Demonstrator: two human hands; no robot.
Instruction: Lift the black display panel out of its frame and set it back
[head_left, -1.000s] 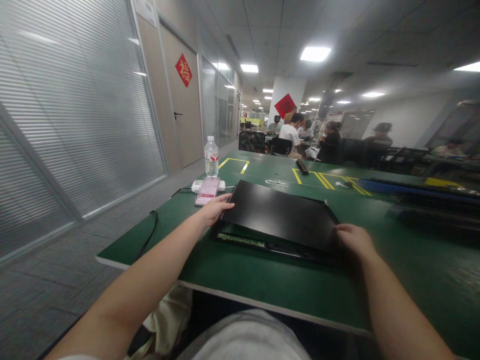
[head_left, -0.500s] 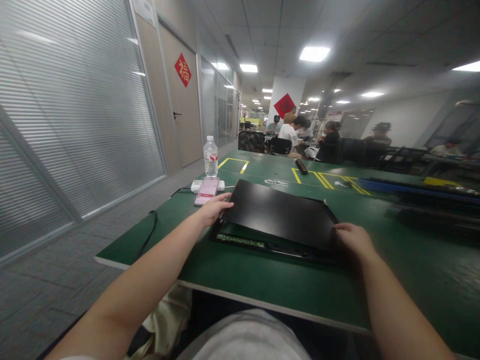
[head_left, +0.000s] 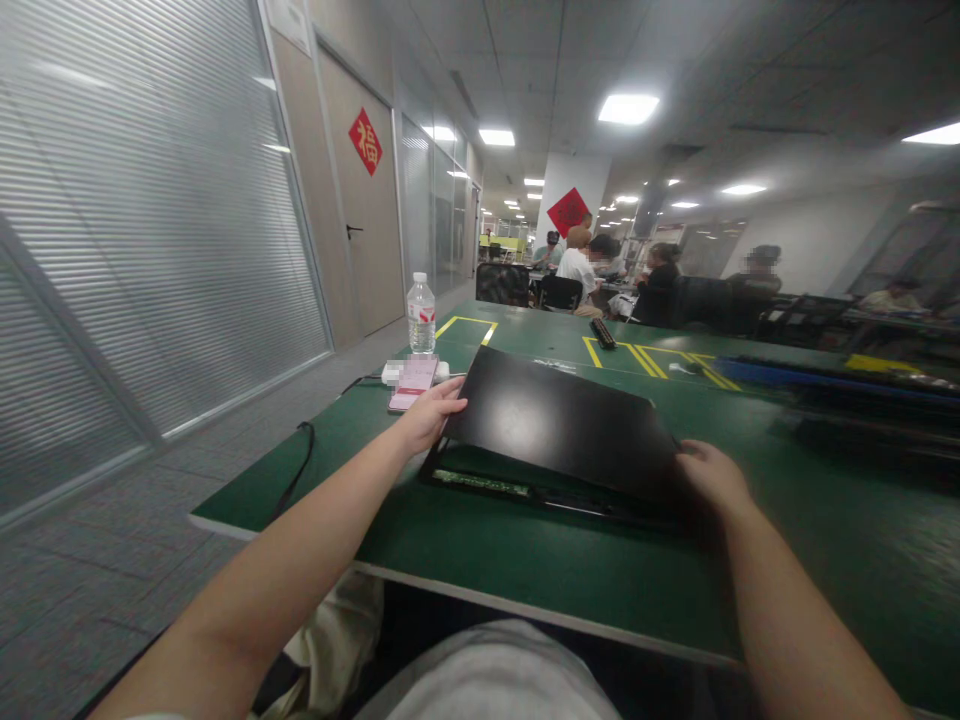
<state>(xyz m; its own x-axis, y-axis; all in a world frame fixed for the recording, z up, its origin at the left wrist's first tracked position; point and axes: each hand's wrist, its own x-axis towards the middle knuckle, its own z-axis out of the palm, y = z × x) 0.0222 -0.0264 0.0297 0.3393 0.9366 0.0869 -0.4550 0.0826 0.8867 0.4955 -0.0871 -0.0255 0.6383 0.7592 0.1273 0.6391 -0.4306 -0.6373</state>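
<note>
A thin black panel [head_left: 562, 415], glossy like a display screen, is held by its two short sides over the green table. My left hand [head_left: 433, 415] grips its left edge, thumb on top and fingers beneath. At the opposite edge my right hand [head_left: 712, 475] pinches the panel near its right corner. The panel's far side is tilted up. Under it lies a dark frame [head_left: 577, 503] with a strip of green circuit board [head_left: 480, 484] showing along its near side; the panel covers the rest of that frame.
Left of the panel lie a phone with a pink screen [head_left: 412, 382] and a white power strip [head_left: 442, 372]; a water bottle [head_left: 421, 315] stands behind them. A small black object [head_left: 602, 333] sits farther back. Blue and dark items [head_left: 810, 375] lie right. People work beyond.
The panel's far side has risen a little, and a bright reflection now shows on its surface. My right hand has shifted slightly right; my left hand has barely moved.
</note>
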